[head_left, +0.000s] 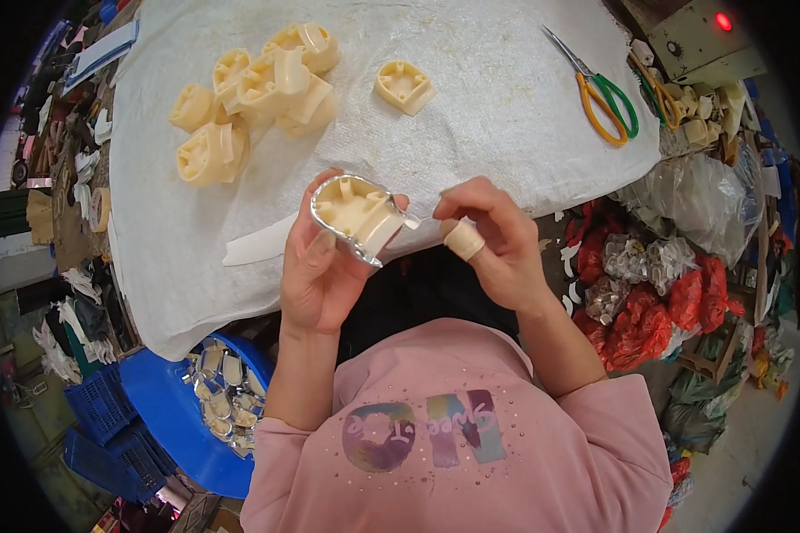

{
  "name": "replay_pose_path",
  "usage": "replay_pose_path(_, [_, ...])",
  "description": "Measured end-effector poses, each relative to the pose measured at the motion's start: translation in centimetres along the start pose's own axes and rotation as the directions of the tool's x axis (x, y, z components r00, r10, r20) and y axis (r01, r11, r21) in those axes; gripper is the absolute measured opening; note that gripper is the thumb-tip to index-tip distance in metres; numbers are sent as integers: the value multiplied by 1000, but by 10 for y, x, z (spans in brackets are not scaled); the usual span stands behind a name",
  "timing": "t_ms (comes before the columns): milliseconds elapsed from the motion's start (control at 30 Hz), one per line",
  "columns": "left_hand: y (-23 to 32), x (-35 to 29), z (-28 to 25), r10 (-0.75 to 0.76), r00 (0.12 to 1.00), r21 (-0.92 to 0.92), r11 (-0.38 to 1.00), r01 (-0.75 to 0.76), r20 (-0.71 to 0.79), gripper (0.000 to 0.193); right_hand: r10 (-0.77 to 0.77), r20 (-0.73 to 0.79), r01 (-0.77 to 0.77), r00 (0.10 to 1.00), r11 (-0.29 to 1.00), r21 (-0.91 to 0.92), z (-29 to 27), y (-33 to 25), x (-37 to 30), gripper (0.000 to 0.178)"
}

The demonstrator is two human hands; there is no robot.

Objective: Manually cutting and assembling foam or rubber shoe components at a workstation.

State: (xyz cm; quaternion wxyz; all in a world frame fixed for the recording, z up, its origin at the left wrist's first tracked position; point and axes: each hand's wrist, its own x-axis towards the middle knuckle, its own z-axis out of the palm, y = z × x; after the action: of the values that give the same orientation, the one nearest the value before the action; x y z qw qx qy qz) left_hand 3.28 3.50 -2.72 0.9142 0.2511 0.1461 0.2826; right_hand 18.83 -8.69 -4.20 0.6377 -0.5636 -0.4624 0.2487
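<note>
My left hand (pixel 317 282) is closed around a cream plastic shoe heel (pixel 348 210), its ribbed hollow side turned up. A shiny silver covering (pixel 327 188) wraps round the heel's outer wall, and a small pale end (pixel 412 223) of it sticks out toward the right. Just right of that end, my right hand (pixel 498 240) has its fingers bent in to the thumb, which wears a beige wrap. Whether anything is pinched there is hidden. Beyond the hands, a single bare heel (pixel 404 86) lies apart from a pile of several heels (pixel 274 84).
A white woven sheet (pixel 498 98) covers the table, with a white strip (pixel 260 242) on it. Scissors (pixel 596 93) with orange and green handles lie at the right. A blue tub (pixel 164 404) of silver-covered heels stands lower left; red bags (pixel 640 315) lie at right.
</note>
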Motion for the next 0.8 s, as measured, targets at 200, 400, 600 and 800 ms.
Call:
replay_pose_path(200, [-14,-5,-3,-60,998,-68,996,62,33,71,-169,-22,169,985,985,-21,11,3,-2,24])
replay_pose_path(400, [-24,-7,2,-95,995,-111,989,93,-10,74,-179,-68,170,981,978,-123,16,0,-2,25])
replay_pose_path(600, [-29,-11,9,-104,995,-89,991,103,-10,74,-390,-50,340,919,853,-395,12,-8,2,34])
replay_pose_path(800, [-26,-5,-1,-55,997,-50,997,57,52,74,-98,-4,97,995,972,216,6,1,-2,22])
